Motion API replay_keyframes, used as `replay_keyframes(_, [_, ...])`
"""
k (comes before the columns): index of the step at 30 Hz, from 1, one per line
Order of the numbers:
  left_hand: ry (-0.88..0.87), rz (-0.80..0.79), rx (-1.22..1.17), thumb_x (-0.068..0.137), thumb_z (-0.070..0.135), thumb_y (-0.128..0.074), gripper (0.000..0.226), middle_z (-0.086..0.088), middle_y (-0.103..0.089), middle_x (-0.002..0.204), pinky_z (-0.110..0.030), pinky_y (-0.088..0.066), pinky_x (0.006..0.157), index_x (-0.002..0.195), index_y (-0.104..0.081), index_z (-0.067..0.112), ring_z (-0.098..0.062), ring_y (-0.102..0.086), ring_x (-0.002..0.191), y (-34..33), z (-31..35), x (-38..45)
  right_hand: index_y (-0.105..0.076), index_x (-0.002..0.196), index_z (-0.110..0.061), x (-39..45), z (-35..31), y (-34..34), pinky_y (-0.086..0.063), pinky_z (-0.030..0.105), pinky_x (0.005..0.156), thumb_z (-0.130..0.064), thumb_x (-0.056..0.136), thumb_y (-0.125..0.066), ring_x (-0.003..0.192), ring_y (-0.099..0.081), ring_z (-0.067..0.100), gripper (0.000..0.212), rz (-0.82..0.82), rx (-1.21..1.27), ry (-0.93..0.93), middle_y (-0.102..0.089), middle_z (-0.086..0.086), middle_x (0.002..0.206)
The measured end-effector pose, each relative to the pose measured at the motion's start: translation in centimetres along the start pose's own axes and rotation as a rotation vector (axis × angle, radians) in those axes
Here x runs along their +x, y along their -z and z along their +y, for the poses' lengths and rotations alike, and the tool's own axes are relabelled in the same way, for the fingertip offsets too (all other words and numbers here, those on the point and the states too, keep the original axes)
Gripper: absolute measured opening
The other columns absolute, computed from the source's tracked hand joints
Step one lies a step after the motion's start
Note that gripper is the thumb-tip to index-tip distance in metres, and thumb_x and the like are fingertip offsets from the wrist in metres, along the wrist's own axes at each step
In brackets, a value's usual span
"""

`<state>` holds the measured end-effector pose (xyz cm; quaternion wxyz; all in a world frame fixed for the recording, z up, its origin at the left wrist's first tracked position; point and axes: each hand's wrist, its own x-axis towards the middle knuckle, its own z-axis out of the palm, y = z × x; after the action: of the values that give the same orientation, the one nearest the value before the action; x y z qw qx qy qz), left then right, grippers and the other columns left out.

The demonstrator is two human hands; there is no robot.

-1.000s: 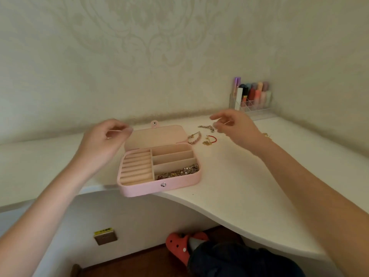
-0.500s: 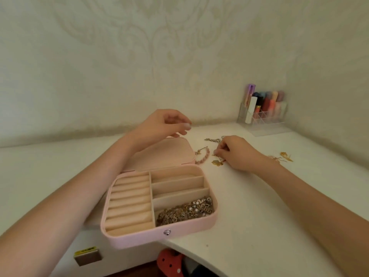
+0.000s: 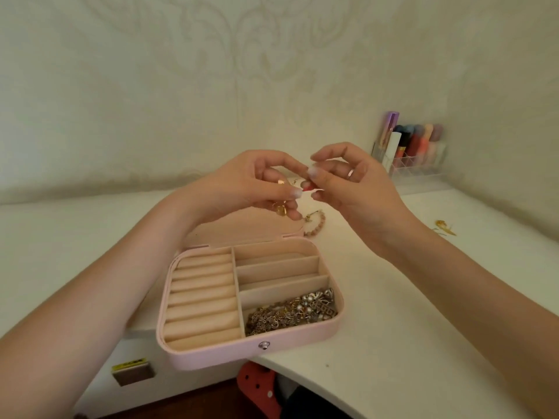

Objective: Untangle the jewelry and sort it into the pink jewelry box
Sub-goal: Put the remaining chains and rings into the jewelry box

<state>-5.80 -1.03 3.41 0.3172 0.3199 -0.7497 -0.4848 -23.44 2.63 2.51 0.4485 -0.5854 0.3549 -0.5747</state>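
Landmark: open pink rectangular jewelry box (image 3: 211, 356), overhanging the near edge of the white tabletop (image 3: 393, 343).

1. Box interior: padded ring rolls in the left half; three slots on the right, the nearest holding a heap of silver and gold chains (image 3: 292, 311).
2. Left hand (image 3: 242, 182): raised beyond the box lid, fingers curled, pinching a small gold-and-red jewelry piece (image 3: 282, 207); gold charms hang beneath.
3. Right hand (image 3: 351, 182): level with the left, fingertips pinching the same piece's red end; a ring on one finger.
4. The piece spans hand to hand, left to right, above the lid; judged mid-untangling.
5. Pink beaded bracelet (image 3: 317, 226): on the tabletop just beyond the box's right corner.
6. Gold leaf-shaped piece (image 3: 444, 226): well right of the box.
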Motion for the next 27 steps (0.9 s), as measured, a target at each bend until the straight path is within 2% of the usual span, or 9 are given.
replay_keyframes(3, [-0.013, 0.158, -0.013, 0.068, 0.016, -0.073, 0.012, -0.006, -0.07, 0.066, -0.022, -0.055, 0.061, 0.08, -0.071, 0.013, -0.018, -0.068, 0.058, 0.4, 0.6, -2.5, -0.062, 0.088, -0.011, -1.2, 0.1, 0.6, -0.05, 0.018, 0.06, 0.004, 0.082, -0.063, 0.061, -0.062, 0.009, 0.017, -0.06, -0.029, -0.06, -0.065, 0.002, 0.069])
replay_keyframes(6, [-0.015, 0.223, 0.115, 0.069, 0.007, -0.073, 0.009, -0.006, -0.071, 0.063, -0.016, -0.052, 0.06, 0.078, -0.071, 0.005, -0.014, -0.067, 0.055, -0.8, 0.7, -5.8, -0.068, 0.089, -0.013, -2.6, -0.1, 0.5, -0.044, 0.015, 0.054, 0.001, 0.081, -0.067, 0.057, -0.056, 0.005, 0.016, -0.209, -0.233, -0.107, -0.066, 0.006, 0.07])
replay_keyframes(9, [0.006, 0.313, 0.348, 0.071, 0.011, -0.078, 0.01, 0.001, -0.072, 0.068, -0.012, -0.046, 0.064, 0.074, -0.073, 0.019, -0.005, -0.067, 0.063, -2.2, 0.9, -8.6, -0.071, 0.087, -0.018, -3.2, -0.8, 0.4, -0.036, 0.011, 0.052, -0.008, 0.079, -0.071, 0.057, -0.052, 0.001, 0.012, -0.286, -0.367, -0.17, -0.069, 0.002, 0.072])
replay_keyframes(11, [0.012, 0.372, 0.454, 0.069, 0.018, -0.08, 0.011, 0.008, -0.072, 0.069, -0.017, -0.046, 0.071, 0.07, -0.073, 0.027, -0.002, -0.067, 0.069, -2.7, 1.2, -9.9, -0.071, 0.083, -0.018, -3.5, -1.1, 0.3, -0.036, 0.013, 0.056, -0.01, 0.078, -0.073, 0.06, -0.053, 0.002, 0.01, -0.338, -0.399, -0.185, -0.07, 0.004, 0.073])
replay_keyframes(14, [0.001, 0.363, 0.532, 0.066, 0.022, -0.081, 0.012, 0.011, -0.071, 0.069, -0.021, -0.047, 0.077, 0.07, -0.073, 0.029, -0.002, -0.066, 0.073, -3.5, 1.7, -11.1, -0.072, 0.079, -0.017, -3.7, -1.3, 0.0, -0.041, 0.019, 0.066, -0.008, 0.075, -0.076, 0.066, -0.057, 0.006, 0.009, -0.41, -0.507, -0.141, -0.071, 0.01, 0.076])
replay_keyframes(17, [0.009, 0.34, 0.57, 0.065, 0.021, -0.082, 0.01, 0.012, -0.071, 0.067, -0.019, -0.048, 0.076, 0.067, -0.075, 0.028, 0.0, -0.066, 0.071, -4.0, 1.8, -11.2, -0.073, 0.078, -0.013, -3.9, -1.5, -0.3, -0.042, 0.014, 0.064, -0.004, 0.076, -0.074, 0.059, -0.053, 0.0, 0.009, -0.47, -0.614, -0.087, -0.071, 0.009, 0.076])
replay_keyframes(20, [0.016, 0.348, 0.605, 0.066, 0.016, -0.082, 0.013, 0.016, -0.07, 0.067, -0.012, -0.048, 0.073, 0.067, -0.073, 0.026, 0.003, -0.066, 0.069, -4.2, 1.7, -10.9, -0.073, 0.075, -0.017, -4.1, -1.6, -0.2, -0.036, 0.006, 0.056, -0.005, 0.075, -0.074, 0.053, -0.048, -0.005, 0.012, -0.489, -0.729, -0.035, -0.065, -0.012, 0.062])
replay_keyframes(22, [0.012, 0.328, 0.616, 0.067, 0.015, -0.082, 0.013, 0.014, -0.071, 0.07, -0.013, -0.049, 0.073, 0.068, -0.074, 0.025, 0.001, -0.067, 0.069, -4.1, 1.6, -10.7, -0.073, 0.073, -0.021, -4.1, -1.4, 0.0, -0.034, 0.006, 0.053, -0.008, 0.075, -0.074, 0.053, -0.048, -0.005, 0.013, -0.483, -0.816, -0.002, -0.058, -0.021, 0.053])
replay_keyframes(27, [0.012, 0.296, 0.626, 0.07, 0.016, -0.08, 0.009, 0.01, -0.073, 0.075, -0.013, -0.046, 0.077, 0.071, -0.076, 0.024, -0.005, -0.066, 0.079, -3.8, 1.5, -10.3, -0.074, 0.078, -0.021, -3.7, -1.1, 0.5, -0.036, 0.011, 0.054, -0.014, 0.077, -0.074, 0.056, -0.046, 0.0, 0.007, -0.518, -0.896, 0.027, -0.059, -0.013, 0.061])
